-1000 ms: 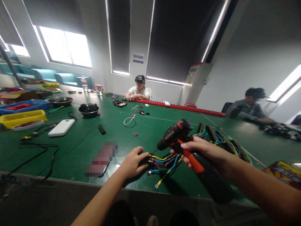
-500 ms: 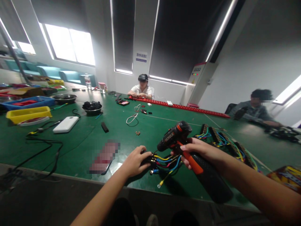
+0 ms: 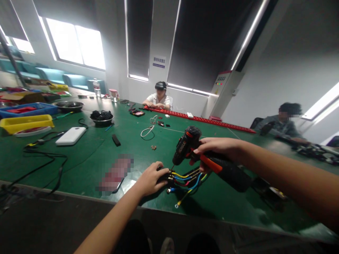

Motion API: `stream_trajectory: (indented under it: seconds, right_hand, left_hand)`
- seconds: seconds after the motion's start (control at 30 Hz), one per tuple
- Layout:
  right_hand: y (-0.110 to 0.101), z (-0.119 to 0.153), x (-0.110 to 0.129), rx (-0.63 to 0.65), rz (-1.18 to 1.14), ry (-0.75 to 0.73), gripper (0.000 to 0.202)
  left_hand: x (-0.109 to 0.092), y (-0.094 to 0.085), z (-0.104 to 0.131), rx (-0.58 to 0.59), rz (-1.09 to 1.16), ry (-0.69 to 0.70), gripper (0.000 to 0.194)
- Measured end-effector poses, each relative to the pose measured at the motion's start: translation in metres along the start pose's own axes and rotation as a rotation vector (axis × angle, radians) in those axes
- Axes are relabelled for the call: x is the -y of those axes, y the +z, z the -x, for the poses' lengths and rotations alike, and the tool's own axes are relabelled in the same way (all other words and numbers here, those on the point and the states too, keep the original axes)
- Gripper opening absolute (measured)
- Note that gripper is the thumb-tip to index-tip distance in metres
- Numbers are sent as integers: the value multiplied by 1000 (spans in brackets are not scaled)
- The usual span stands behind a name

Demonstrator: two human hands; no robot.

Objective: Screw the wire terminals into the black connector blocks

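Note:
My right hand [image 3: 212, 150] grips a black and orange cordless drill [image 3: 184, 146]. The drill tilts downward, and its thin bit meets or nearly meets the near end of a black terminal block [image 3: 171, 175]. My left hand [image 3: 150, 179] is wrapped around that block and steadies it on the green table [image 3: 106, 165]; much of the block is hidden under the fingers. Yellow, blue, red and green wires [image 3: 197, 181] run from it to the right. One loose wire ends in a ring lug [image 3: 178, 204] near the table's front edge.
A phone [image 3: 116, 174] lies left of my left hand. Small brass screws [image 3: 153, 147], a black bar [image 3: 116, 140], a white power bank [image 3: 71, 136] and a bowl [image 3: 102, 121] of black parts sit beyond. Two co-workers sit across and at right.
The drill has swung to a steeper, more upright angle over the terminal block, and my right forearm has risen, covering the wired blocks at right. My left hand stays on the block.

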State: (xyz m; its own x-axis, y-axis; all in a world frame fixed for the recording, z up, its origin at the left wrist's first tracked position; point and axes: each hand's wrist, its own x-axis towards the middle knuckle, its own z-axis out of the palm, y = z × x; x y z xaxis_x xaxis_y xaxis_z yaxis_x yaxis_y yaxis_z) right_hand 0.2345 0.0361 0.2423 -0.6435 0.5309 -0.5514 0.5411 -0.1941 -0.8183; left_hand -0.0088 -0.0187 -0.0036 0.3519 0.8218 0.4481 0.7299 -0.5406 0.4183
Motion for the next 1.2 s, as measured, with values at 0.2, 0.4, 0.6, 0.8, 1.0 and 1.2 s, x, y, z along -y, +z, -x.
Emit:
stream_trajectory:
  seconds: [0.2, 0.4, 0.6, 0.8, 1.0, 1.2]
  right_hand:
    - [-9, -13, 26, 37, 178, 87, 38]
    - [-14, -26, 41, 86, 310, 142, 35]
    - [-30, -44, 40, 178, 547, 107, 27]
    - [-31, -44, 37, 196, 480, 167, 35]
    - [-21, -41, 35, 213, 434, 145, 32]
    - [-14, -42, 33, 135, 552, 49, 23]
  left_hand:
    - [-1, 0, 0, 7, 4, -1, 40]
    - [-2, -1, -1, -1, 10, 0, 39]
    - [-1, 0, 0, -19, 27, -1, 40]
    - [-1, 0, 0, -25, 55, 1, 40]
    - [4, 4, 1, -41, 146, -28, 48]
    - [15, 13, -1, -98, 292, -250, 84]
